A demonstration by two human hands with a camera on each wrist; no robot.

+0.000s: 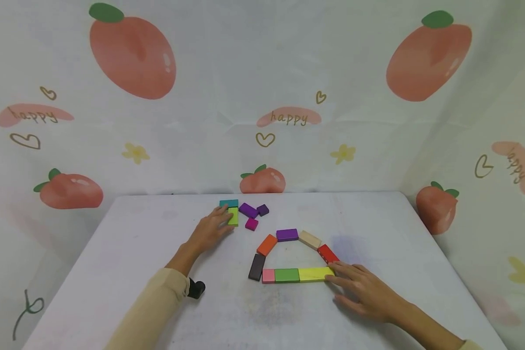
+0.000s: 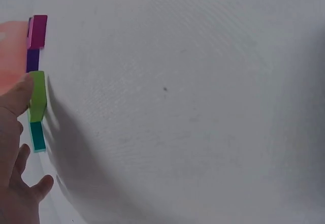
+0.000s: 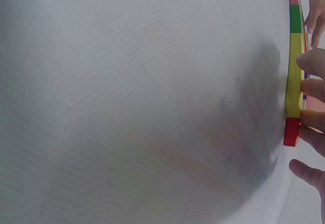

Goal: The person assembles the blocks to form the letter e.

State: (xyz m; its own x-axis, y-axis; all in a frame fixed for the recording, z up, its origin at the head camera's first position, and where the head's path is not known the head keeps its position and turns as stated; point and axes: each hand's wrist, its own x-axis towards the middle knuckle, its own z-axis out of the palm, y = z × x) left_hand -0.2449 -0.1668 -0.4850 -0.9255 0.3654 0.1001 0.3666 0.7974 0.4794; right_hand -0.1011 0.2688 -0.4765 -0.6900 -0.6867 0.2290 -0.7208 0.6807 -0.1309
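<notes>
My left hand (image 1: 211,230) reaches to the back of the table, its fingertips touching a lime-green block (image 1: 233,217). Just behind that block lies a teal block (image 1: 229,203). In the left wrist view, one fingertip rests against the lime-green block (image 2: 38,97). The right hand (image 1: 360,290) has its fingers extended over the right end of a yellow block (image 1: 312,274) and the lower end of a red block (image 1: 327,253). Green (image 1: 286,275) and pink (image 1: 268,276) blocks continue the straight row leftward. Black (image 1: 256,267), orange (image 1: 267,245), purple (image 1: 287,235) and beige (image 1: 310,239) blocks form an arch above it.
Right of the lime-green block lie a loose purple block (image 1: 248,210), a small dark purple block (image 1: 263,210) and a magenta block (image 1: 251,223). The white table (image 1: 127,253) meets a fruit-printed cloth (image 1: 210,97) behind. A black item (image 1: 197,289) shows at the left sleeve.
</notes>
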